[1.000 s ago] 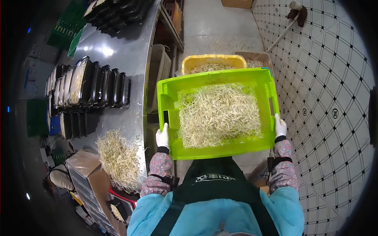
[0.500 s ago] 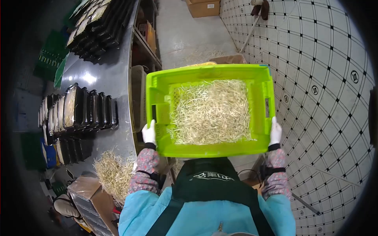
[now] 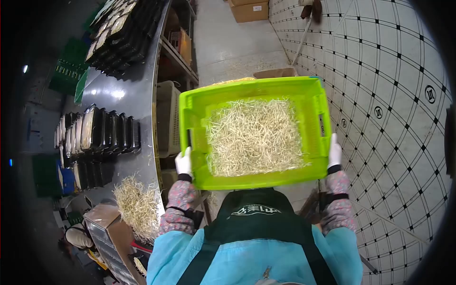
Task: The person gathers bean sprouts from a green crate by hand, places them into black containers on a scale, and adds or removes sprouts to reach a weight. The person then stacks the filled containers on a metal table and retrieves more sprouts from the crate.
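A bright green plastic crate [image 3: 247, 181] is held up in front of my body, tilted slightly with its right side higher. A layer of pale bean sprouts [image 3: 256, 137] covers most of its bottom. My left hand [image 3: 184, 162], in a white glove, is closed on the crate's left end near the front corner. At the opposite end, my right hand [image 3: 335, 151], also gloved in white, grips the crate's side. The crate's wall hides some of the fingers of both hands.
On the left runs a metal table [image 3: 145, 95] bearing stacked black trays [image 3: 126, 33], a row of upright packs [image 3: 95, 130] and a heap of sprouts [image 3: 137, 206]. Beneath it stands a white basket [image 3: 167, 118]. A cardboard box [image 3: 249, 10] lies ahead; a patterned wall [image 3: 380, 142] rises on the right.
The crate has tipped a little, its right end rising relative to the left. Both hands have kept hold of it. The surroundings have shifted slightly with my head.
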### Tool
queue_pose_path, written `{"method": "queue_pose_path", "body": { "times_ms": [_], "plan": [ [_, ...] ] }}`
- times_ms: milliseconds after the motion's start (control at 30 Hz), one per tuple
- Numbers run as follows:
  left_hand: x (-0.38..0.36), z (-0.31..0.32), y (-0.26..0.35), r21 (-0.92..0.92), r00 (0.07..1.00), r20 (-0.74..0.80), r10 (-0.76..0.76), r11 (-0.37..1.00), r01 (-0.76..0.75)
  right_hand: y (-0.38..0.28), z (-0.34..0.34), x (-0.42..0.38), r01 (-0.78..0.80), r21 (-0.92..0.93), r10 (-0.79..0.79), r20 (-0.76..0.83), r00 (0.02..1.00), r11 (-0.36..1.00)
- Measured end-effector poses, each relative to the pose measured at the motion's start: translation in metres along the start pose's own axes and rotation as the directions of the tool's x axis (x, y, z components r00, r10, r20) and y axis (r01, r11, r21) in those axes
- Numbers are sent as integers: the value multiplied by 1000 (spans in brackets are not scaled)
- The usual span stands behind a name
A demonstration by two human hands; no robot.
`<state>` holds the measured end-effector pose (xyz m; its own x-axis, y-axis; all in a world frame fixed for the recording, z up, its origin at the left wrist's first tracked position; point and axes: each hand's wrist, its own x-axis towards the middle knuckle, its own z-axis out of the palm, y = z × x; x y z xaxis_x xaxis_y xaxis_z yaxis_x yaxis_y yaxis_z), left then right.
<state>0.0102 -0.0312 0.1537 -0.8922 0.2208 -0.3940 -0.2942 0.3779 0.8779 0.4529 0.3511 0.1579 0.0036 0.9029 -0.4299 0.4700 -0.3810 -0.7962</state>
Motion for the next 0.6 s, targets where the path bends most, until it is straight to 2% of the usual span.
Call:
{"method": "queue_pose_path", "body": {
  "times_ms": [33, 67, 133, 167, 233, 267, 300, 333, 367, 433, 467, 500, 533, 567, 600],
  "plan": [
    [4, 28, -17, 5, 997, 58, 45, 999, -45, -12, -23, 22, -60, 158, 59, 11, 998, 986],
    [-8, 61, -20, 201, 991, 73, 110, 972, -123, -23, -53, 30, -86, 195, 90, -10, 996, 977],
    [-61, 109, -4, 38, 989, 127, 72, 996, -77, -32, -91, 38, -64, 206, 86, -99, 991, 977],
    [-65, 108, -21, 82, 987, 121, 106, 990, -116, -25, -105, 35, -25, 178, 54, -160, 986, 984],
    [-57, 66, -44, 113, 982, 81, 169, 978, -177, -2, -85, 18, -98, -161, 63, -209, 976, 982],
    [-51, 32, -45, -8, 996, 76, 40, 999, -39, -2, -55, -6, -93, -339, 14, -228, 974, 936],
    [-37, 0, -38, -125, 993, 84, -78, 988, 88, 15, -27, -11, -96, -406, 12, -206, 979, 909],
    [-15, -25, -41, -170, 997, 19, -79, 982, 81, 0, 2, -36, 34, -248, -61, -100, 993, 968],
    [-4, -43, -46, -208, 995, -51, -88, 975, 76, 14, 23, -28, 172, -107, -179, -57, 982, 979],
    [-3, -26, -7, -149, 997, -31, -71, 987, 65, -22, 26, 0, 39, -124, -32, 63, 998, 991],
    [-10, 4, 13, -107, 999, -27, -45, 993, 42, -21, 13, 39, 27, -46, -26, 19, 999, 999],
    [-2, 29, -1, 10, 1000, -15, 12, 1000, -12, -18, -4, 73, 23, 23, -22, -23, 999, 999],
    [-9, 58, -5, 145, 994, 21, 107, 983, -109, -38, -23, 71, -4, 142, 14, -73, 997, 990],
    [-34, 88, -1, -3, 995, 56, 84, 996, -84, -61, -45, 65, -18, 259, 52, -122, 991, 966],
    [-46, 105, -17, 26, 991, 16, 133, 991, -133, -52, -64, 74, -3, 230, 40, -160, 986, 973]
  ]
}}
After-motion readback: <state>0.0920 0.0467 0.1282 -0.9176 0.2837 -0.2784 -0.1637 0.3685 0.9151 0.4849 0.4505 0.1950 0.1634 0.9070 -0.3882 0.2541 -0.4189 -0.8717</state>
